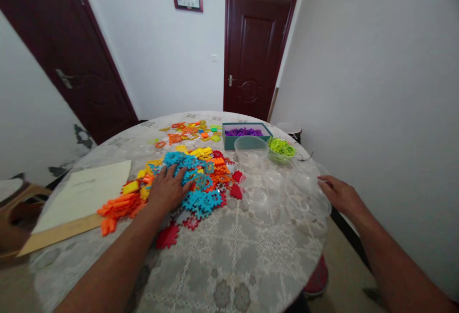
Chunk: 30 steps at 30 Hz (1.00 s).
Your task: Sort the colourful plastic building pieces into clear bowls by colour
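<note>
My left hand (170,189) lies with fingers spread on a heap of blue interlocking plastic pieces (182,160). Around and beneath them are red pieces (168,235), yellow pieces (130,187) and orange pieces (122,206). At the table's right edge my right hand (339,193) is closed, thumb and fingers pinching the rim of a clear plastic bowl (304,198). Other clear bowls (256,191) stand between the heap and that hand. One clear bowl holds lime-green pieces (282,148).
A green box (229,143) with purple pieces (247,132) stands at the back. Orange and yellow pieces (188,131) lie scattered to its left. Paper sheets (86,188) and a tan strip (64,231) lie at the left of the round, cloth-covered table (229,255).
</note>
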Available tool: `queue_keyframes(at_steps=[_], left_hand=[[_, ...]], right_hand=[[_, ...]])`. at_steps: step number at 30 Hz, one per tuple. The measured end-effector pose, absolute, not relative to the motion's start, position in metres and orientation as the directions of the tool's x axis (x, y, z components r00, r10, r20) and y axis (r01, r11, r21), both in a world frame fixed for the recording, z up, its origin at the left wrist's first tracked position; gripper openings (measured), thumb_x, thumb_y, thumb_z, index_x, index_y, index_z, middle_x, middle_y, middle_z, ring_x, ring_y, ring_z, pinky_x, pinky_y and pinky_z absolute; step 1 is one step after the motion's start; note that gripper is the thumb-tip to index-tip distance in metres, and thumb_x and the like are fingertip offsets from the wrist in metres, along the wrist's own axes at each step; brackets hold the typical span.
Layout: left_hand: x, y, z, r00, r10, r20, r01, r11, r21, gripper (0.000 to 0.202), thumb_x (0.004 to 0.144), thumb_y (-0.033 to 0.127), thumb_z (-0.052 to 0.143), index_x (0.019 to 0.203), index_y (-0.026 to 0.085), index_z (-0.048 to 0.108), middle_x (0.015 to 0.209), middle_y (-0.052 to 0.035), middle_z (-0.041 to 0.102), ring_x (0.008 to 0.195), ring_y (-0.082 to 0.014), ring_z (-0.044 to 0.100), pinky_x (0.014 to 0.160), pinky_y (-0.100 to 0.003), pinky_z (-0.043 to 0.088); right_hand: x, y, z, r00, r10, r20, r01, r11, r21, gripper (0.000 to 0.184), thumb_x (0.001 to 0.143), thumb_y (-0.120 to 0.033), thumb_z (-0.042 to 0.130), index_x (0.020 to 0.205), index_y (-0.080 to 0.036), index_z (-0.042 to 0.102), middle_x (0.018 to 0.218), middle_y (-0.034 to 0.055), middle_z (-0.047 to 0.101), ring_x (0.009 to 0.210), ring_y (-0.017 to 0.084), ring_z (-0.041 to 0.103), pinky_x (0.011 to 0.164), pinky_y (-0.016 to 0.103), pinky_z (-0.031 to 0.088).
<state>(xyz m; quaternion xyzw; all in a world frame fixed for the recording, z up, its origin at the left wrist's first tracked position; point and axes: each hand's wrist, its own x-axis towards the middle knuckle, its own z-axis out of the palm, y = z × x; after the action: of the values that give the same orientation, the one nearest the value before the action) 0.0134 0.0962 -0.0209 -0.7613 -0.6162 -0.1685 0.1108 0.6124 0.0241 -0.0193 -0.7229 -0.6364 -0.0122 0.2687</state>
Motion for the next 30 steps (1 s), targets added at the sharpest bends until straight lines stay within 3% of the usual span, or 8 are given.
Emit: queue_keyframes(at_steps=[3, 11, 19, 24, 30], left_hand=[[0.009, 0.077, -0.02, 0.149, 0.914, 0.377, 0.987, -0.163, 0.004, 0.062, 0.099, 0.06, 0.049, 0.147, 0.023, 0.059, 0.152, -0.0189, 0.056, 0.144, -0.0382, 0.046, 0.117, -0.058, 0.036], [-0.007, 0.044, -0.022, 0.125, 0.894, 0.429, 0.99, -0.14, 0.003, 0.06, 0.1, 0.063, 0.048, 0.144, 0.025, 0.061, 0.146, -0.0159, 0.061, 0.137, -0.0355, 0.051, 0.117, -0.056, 0.035], [0.014, 0.065, -0.009, 0.072, 0.955, 0.289, 0.997, -0.08, 0.018, 0.061, 0.096, 0.07, 0.049, 0.142, 0.032, 0.064, 0.15, -0.0103, 0.06, 0.143, -0.0392, 0.045, 0.118, -0.06, 0.033], [0.033, 0.099, 0.001, 0.079, 0.972, 0.223, 0.997, -0.076, -0.024, 0.054, 0.097, 0.062, 0.052, 0.136, 0.028, 0.067, 0.144, -0.0147, 0.061, 0.139, -0.0412, 0.049, 0.113, -0.061, 0.039], [0.043, 0.123, -0.004, 0.125, 0.928, 0.352, 0.992, -0.116, -0.048, 0.054, 0.101, 0.06, 0.045, 0.123, 0.018, 0.07, 0.125, -0.0187, 0.067, 0.12, -0.0363, 0.061, 0.103, -0.049, 0.047]], right_hand=[[0.627, 0.023, -0.03, 0.17, 0.902, 0.397, 0.923, -0.004, -0.385, 0.041, 0.091, -0.047, 0.056, 0.12, -0.025, 0.073, 0.094, 0.0109, 0.081, 0.079, 0.032, 0.078, 0.071, 0.042, 0.058], [0.636, 0.007, -0.032, 0.177, 0.824, 0.538, 0.954, -0.01, -0.299, 0.039, 0.09, -0.047, 0.057, 0.126, -0.036, 0.069, 0.093, 0.0115, 0.08, 0.075, 0.04, 0.077, 0.061, 0.049, 0.055], [0.606, -0.009, -0.009, 0.22, 0.845, 0.488, 0.952, -0.075, -0.298, 0.047, 0.092, -0.056, 0.049, 0.127, -0.032, 0.069, 0.098, 0.0117, 0.08, 0.081, 0.044, 0.076, 0.065, 0.055, 0.058], [0.59, -0.004, 0.008, 0.119, 0.852, 0.51, 0.967, 0.018, -0.255, 0.041, 0.095, -0.052, 0.048, 0.117, -0.028, 0.073, 0.107, 0.0124, 0.079, 0.089, 0.039, 0.077, 0.071, 0.05, 0.061], [0.57, 0.021, 0.032, -0.061, 0.848, 0.527, 0.967, 0.182, -0.18, 0.036, 0.098, -0.041, 0.048, 0.111, -0.019, 0.074, 0.111, 0.0121, 0.077, 0.089, 0.027, 0.076, 0.085, 0.042, 0.062]])
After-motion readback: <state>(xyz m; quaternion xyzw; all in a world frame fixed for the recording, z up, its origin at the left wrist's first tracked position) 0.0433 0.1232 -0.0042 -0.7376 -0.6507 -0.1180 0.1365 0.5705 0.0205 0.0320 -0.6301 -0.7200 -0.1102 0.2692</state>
